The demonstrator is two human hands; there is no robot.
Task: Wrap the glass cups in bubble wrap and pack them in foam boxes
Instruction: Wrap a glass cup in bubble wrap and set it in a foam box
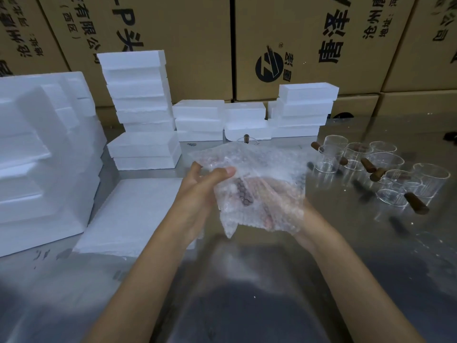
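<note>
The left hand (200, 191) pinches the bubble wrap (249, 184) at its left edge, thumb on top; the right hand (279, 206) cups the bundle from below, mostly hidden under the film, so its grip cannot be told. A cup's dark handle shows through the wrap. The bundle looks light but brittle, the film soft and slippery: best held round the body. Bare cups (385, 172) stand right; foam boxes (146, 105) far left.

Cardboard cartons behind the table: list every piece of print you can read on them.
"唐泽": large black characters, turned sideways, on the centre carton.
"沧州", "地址": smaller sideways print, same carton.
"有限公司", "P头": left carton.
Round black logo with ®: its small characters are blurred.
Other print is cut off.
</note>
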